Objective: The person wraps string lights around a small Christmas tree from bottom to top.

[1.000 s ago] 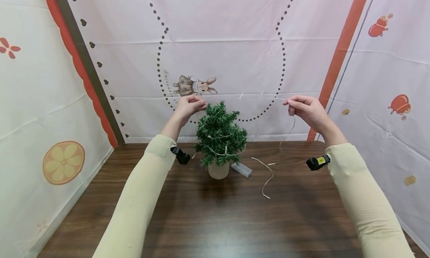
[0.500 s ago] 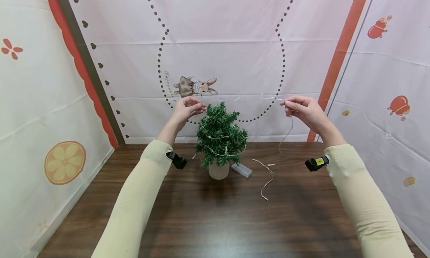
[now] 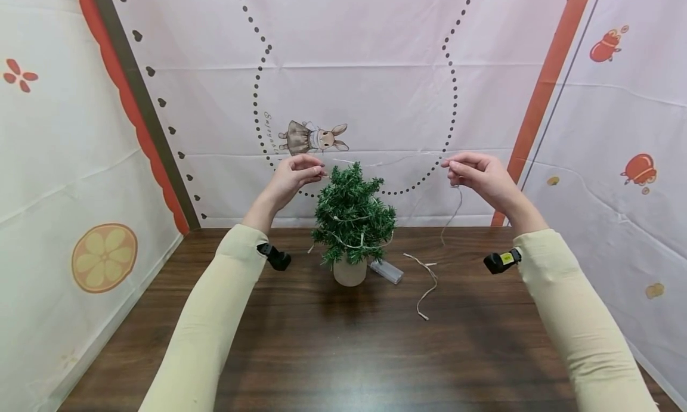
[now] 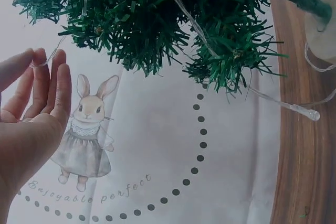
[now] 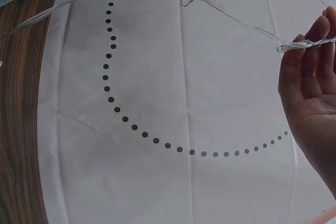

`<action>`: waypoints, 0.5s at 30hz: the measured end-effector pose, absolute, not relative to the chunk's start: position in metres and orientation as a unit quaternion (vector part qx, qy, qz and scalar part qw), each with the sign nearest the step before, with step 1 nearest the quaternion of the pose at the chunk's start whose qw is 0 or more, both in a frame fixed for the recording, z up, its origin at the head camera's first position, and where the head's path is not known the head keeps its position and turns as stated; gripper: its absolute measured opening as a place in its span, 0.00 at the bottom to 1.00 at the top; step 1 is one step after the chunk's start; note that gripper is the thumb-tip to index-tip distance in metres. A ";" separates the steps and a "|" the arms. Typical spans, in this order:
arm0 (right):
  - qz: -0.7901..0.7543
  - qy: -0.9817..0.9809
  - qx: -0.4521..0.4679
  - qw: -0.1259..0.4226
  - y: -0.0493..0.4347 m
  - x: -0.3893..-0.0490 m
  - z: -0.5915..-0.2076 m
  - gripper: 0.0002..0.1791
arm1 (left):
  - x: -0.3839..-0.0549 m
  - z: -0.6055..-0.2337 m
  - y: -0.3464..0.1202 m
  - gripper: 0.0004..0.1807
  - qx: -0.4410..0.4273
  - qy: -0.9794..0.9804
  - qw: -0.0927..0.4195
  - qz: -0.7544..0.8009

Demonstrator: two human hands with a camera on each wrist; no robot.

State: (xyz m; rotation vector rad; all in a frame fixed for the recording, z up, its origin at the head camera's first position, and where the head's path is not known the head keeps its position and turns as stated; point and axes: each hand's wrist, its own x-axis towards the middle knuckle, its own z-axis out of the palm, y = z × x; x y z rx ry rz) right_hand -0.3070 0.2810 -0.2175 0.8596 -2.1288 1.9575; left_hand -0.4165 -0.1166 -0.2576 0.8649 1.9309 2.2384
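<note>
A small green artificial Christmas tree (image 3: 354, 206) stands upright in a pale pot (image 3: 350, 273), with string lights wound around its branches. Beside its top, on the left, my left hand (image 3: 294, 176) pinches the thin wire between thumb and fingertips; the wrist view shows this hand (image 4: 39, 98) close to the branches. My right hand (image 3: 480, 173), up and to the right of the tree, holds another stretch of the same string lights (image 5: 231, 15). Between the hands the wire sags slightly behind the treetop, and a tail hangs below the right hand.
A clear battery box (image 3: 387, 271) lies on the brown wooden table (image 3: 343, 352), just right of the pot. Farther right is a loose length of light wire (image 3: 429, 287). A printed cloth (image 3: 354, 90) hangs behind the table and along both sides.
My right hand has shifted a little to the left, and the wire between the hands has gone from taut to slack. The left hand has moved slightly left. The tree has stayed in place.
</note>
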 end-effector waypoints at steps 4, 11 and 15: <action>0.655 -0.693 0.294 0.058 0.278 -0.310 -0.219 0.09 | -0.415 -0.257 -0.118 0.09 0.299 0.629 0.026 0.717; 0.650 -0.696 0.301 0.055 0.271 -0.312 -0.220 0.08 | -0.413 -0.260 -0.120 0.05 0.313 0.597 0.019 0.738; 0.646 -0.699 0.301 0.057 0.268 -0.311 -0.219 0.08 | -0.413 -0.264 -0.123 0.06 0.338 0.572 0.018 0.747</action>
